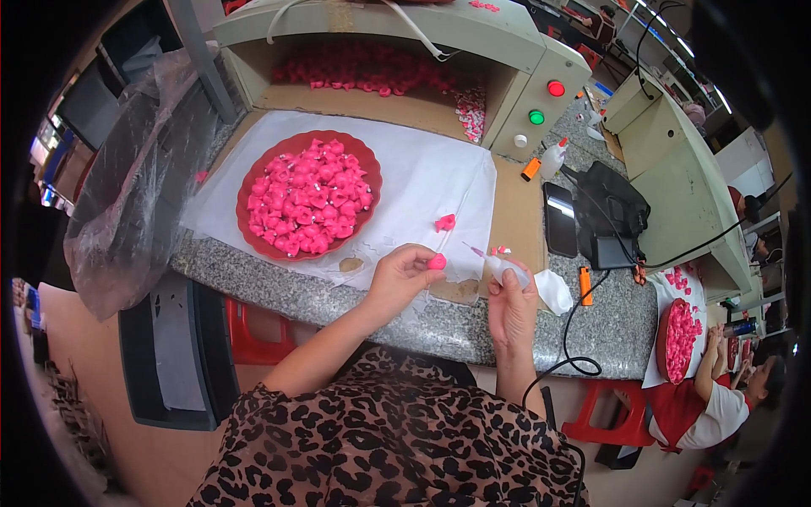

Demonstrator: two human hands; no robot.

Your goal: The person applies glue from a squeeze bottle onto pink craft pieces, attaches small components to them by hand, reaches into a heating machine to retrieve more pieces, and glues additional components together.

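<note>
My left hand (400,277) pinches a small pink moulded piece (437,261) between thumb and fingertips, above the near edge of the work surface. Held upright in my right hand (512,314) is a small whitish squeeze bottle (504,269) with a thin needle tip, which points up and left and stays apart from the piece. Another pink piece (445,222) lies on the white sheet (422,165) just beyond my left hand. To the left, a red scalloped bowl (244,203) is heaped with similar pink pieces, several showing small shiny dots.
Behind the sheet stands a beige machine (541,106) with pink pieces inside. On the right lie a phone (560,220), a black bag (612,203), an orange lighter (585,286) and a loose black cable (568,334). Plastic sheeting (127,194) hangs left; a co-worker (705,414) sits far right.
</note>
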